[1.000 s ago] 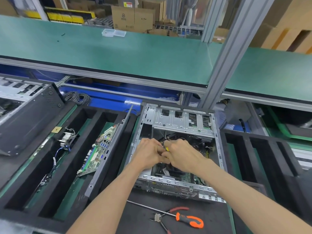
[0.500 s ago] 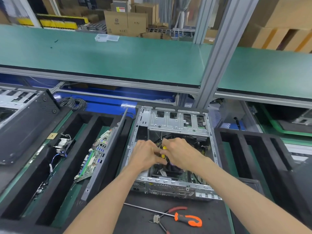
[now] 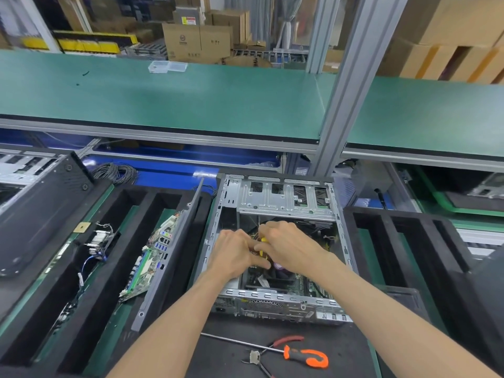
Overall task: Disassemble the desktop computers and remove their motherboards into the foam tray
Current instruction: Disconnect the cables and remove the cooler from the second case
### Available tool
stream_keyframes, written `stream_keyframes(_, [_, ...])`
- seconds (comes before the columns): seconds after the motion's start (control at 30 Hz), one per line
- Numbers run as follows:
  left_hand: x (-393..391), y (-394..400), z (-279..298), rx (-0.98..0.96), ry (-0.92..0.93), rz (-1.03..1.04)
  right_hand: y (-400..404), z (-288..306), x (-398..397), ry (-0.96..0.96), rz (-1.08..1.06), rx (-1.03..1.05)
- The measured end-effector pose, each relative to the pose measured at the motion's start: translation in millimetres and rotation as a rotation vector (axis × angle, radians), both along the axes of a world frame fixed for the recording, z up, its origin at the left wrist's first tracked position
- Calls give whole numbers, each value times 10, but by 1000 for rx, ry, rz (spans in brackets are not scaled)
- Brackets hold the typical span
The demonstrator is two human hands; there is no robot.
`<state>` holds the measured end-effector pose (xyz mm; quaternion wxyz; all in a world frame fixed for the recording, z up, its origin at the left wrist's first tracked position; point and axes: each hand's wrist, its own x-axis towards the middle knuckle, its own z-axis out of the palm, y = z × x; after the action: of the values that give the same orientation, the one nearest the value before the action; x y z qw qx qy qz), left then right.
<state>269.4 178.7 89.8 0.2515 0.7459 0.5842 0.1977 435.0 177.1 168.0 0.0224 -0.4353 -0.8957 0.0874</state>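
Note:
An open silver desktop case (image 3: pixel 283 199) lies in front of me with its motherboard (image 3: pixel 297 283) still inside at the bottom. Both hands reach into it. My left hand (image 3: pixel 234 255) and my right hand (image 3: pixel 291 248) meet over a bundle of wires with a yellow connector (image 3: pixel 263 240), fingers curled and pinching it. What lies under the hands is hidden. A black foam tray (image 3: pixel 152 203) stands to the left, and a removed motherboard (image 3: pixel 148 260) leans on edge in one of its slots.
An orange-handled screwdriver (image 3: pixel 305 356) and red-handled pliers (image 3: pixel 272 347) lie on the black mat near me. A black case panel (image 3: pixel 41 216) rests at far left, another black foam tray (image 3: pixel 403 241) at right. A green shelf (image 3: pixel 191 102) and an aluminium post (image 3: pixel 346 85) rise behind.
Both hands have stayed together on the wires inside the case, shifting slightly. The view has tilted up a little.

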Motion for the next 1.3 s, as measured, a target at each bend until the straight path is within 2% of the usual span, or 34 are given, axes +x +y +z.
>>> stream_keyframes(0.13, [-8,-3,-20,2,33,-30,-14,15,-32,69,19,-67])
stream_keyframes(0.27, [-49,-16,-7,-1,-17,-107,-27,53,-1,72,110,-108])
stream_keyframes(0.4, [-25,0,-30,40,9,-51,-35,102,50,119,109,-161])
stream_keyframes(0.57, [-7,12,-49,53,41,-2,-24,17,-13,-36,-23,-8])
stream_keyframes(0.8, [-43,-11,-25,21,58,-120,-40,70,-9,32,99,-90])
stream_keyframes(0.93, [-37,-13,-29,-10,59,-46,-60,109,16,101,116,-166])
stream_keyframes(1.13, [8,-17,27,-35,73,18,-25,20,14,49,-66,-10])
stream_keyframes(1.3, [-25,-34,12,-30,39,-26,-22,33,-15,89,61,-61])
